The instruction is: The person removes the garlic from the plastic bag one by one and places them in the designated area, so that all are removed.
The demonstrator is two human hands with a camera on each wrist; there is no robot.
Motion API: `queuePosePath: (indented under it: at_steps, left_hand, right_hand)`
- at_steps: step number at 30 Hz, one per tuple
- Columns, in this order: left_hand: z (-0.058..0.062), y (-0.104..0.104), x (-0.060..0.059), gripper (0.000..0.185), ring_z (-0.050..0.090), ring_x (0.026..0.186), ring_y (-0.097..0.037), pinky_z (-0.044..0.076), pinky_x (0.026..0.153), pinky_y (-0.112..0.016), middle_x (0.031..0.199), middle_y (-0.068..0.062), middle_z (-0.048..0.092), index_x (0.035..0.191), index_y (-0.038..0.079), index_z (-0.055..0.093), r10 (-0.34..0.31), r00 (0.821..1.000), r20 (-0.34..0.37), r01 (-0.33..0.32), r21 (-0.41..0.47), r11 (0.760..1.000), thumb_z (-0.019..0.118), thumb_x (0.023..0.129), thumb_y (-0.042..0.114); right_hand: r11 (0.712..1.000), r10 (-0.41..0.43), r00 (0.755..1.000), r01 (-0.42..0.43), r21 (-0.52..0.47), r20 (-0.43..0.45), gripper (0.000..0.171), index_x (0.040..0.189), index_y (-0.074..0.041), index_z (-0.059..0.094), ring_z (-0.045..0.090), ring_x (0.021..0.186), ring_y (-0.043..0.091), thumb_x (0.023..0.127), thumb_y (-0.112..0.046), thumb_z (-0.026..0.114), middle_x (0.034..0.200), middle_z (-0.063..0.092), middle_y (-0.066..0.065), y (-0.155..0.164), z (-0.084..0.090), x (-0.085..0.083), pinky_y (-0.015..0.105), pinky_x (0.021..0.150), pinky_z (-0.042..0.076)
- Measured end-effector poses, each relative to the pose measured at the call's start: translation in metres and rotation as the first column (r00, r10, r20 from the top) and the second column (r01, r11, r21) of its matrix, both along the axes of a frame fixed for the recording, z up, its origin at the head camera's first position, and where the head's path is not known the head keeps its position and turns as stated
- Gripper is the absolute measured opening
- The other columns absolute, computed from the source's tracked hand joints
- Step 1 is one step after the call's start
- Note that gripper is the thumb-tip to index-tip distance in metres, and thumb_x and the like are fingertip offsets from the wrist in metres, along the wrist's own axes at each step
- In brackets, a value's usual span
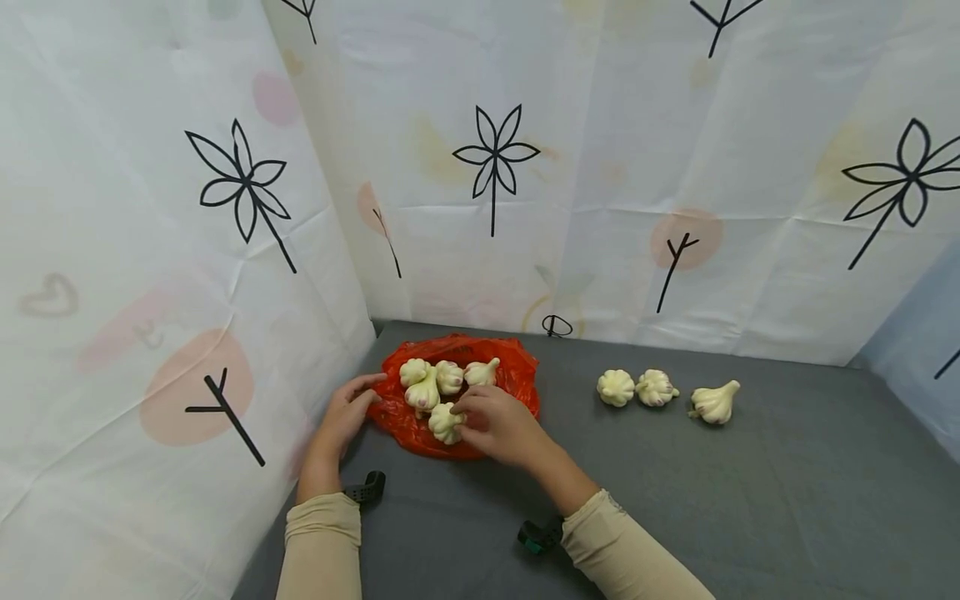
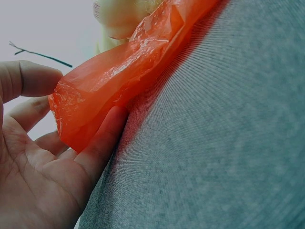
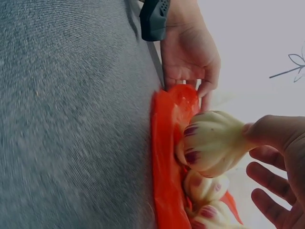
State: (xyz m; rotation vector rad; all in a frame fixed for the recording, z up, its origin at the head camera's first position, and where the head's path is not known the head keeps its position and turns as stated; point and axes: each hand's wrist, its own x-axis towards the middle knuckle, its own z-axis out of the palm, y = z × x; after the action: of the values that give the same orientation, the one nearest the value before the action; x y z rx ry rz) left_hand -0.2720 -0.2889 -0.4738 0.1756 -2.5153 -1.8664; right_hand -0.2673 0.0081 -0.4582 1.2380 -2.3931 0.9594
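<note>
A red plastic bag [image 1: 517,371] lies spread on the grey table, with several garlic bulbs [image 1: 450,377] on it. At the bag's left edge is my left hand [image 1: 347,417]; in the left wrist view its thumb and fingers hold the crinkled rim of the bag [image 2: 105,90]. My right hand [image 1: 502,427] pinches one garlic bulb [image 3: 214,143] by its stem, between thumb and fingertips. That bulb is over the bag's front part, close to the others. Whether it touches the bag cannot be told.
Three more garlic bulbs stand to the right on the table: one bulb [image 1: 615,387], a second [image 1: 657,388] beside it, and a third [image 1: 714,403] farther right. Patterned white cloth [image 1: 600,167] hangs behind and at the left, close to my left arm.
</note>
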Motion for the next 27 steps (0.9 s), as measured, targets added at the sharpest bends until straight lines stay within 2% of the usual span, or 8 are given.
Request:
queuePosePath:
  at_steps: [3,8,13,19,23,27]
  left_hand:
    - [0.01,0.003,0.006,0.043,0.051,0.106,-0.019,0.044,0.094,-0.034,0.135,-0.021,0.055,0.139,0.004,0.054,-0.007,1.0,0.007,0.007,-0.01,1.0,0.047,0.097,0.007]
    - [0.01,0.003,0.007,0.043,0.053,0.102,-0.015,0.045,0.092,-0.031,0.133,-0.022,0.055,0.139,0.005,0.055,-0.011,1.0,0.008,0.011,-0.001,1.0,0.047,0.097,0.007]
    - [0.0,-0.003,0.001,0.042,0.053,0.102,-0.015,0.045,0.09,-0.029,0.132,-0.022,0.055,0.139,0.006,0.055,-0.014,1.0,0.004,0.014,0.018,1.0,0.047,0.097,0.008]
    - [-0.017,-0.01,-0.008,0.04,0.051,0.108,-0.017,0.044,0.089,-0.024,0.136,-0.014,0.055,0.137,0.013,0.057,0.003,1.0,-0.013,-0.003,-0.011,1.0,0.048,0.098,0.012]
    - [-0.021,-0.01,-0.01,0.04,0.049,0.111,-0.018,0.043,0.088,-0.023,0.137,-0.011,0.055,0.136,0.014,0.058,0.002,1.0,-0.03,-0.003,-0.022,1.0,0.048,0.098,0.012]
    - [-0.022,-0.009,-0.01,0.04,0.051,0.107,-0.017,0.044,0.087,-0.022,0.133,-0.014,0.057,0.135,0.013,0.059,0.007,0.999,-0.041,-0.008,-0.015,1.0,0.048,0.097,0.012]
  right_hand:
    - [1.0,0.0,1.0,0.0,-0.024,-0.005,0.019,0.103,-0.016,0.073,0.06,0.094,0.009,0.085,-0.017,0.076,0.101,0.066,-0.005,0.007,0.004,0.001,0.026,0.083,0.052]
    - [0.998,-0.012,0.999,0.01,-0.062,-0.033,0.02,0.103,-0.016,0.073,0.062,0.096,0.011,0.084,-0.014,0.077,0.103,0.067,-0.005,0.02,0.01,0.004,0.028,0.082,0.053]
    - [0.996,-0.016,0.999,0.012,-0.087,-0.045,0.022,0.103,-0.014,0.073,0.062,0.099,0.011,0.082,-0.012,0.078,0.107,0.068,-0.003,0.034,0.015,0.007,0.03,0.083,0.053]
    - [0.995,-0.04,0.999,0.039,-0.09,-0.014,0.021,0.105,-0.016,0.073,0.06,0.096,0.009,0.085,-0.013,0.075,0.105,0.066,-0.007,0.052,0.019,0.006,0.035,0.081,0.054]
    - [0.994,-0.069,0.998,0.068,-0.088,-0.007,0.022,0.107,-0.015,0.072,0.061,0.096,0.012,0.085,-0.012,0.075,0.106,0.065,-0.006,0.065,0.02,0.007,0.038,0.081,0.054]
    - [0.991,-0.086,0.996,0.083,-0.108,-0.025,0.023,0.106,-0.013,0.072,0.062,0.095,0.016,0.083,-0.01,0.076,0.107,0.066,-0.002,0.08,0.02,0.007,0.036,0.08,0.054]
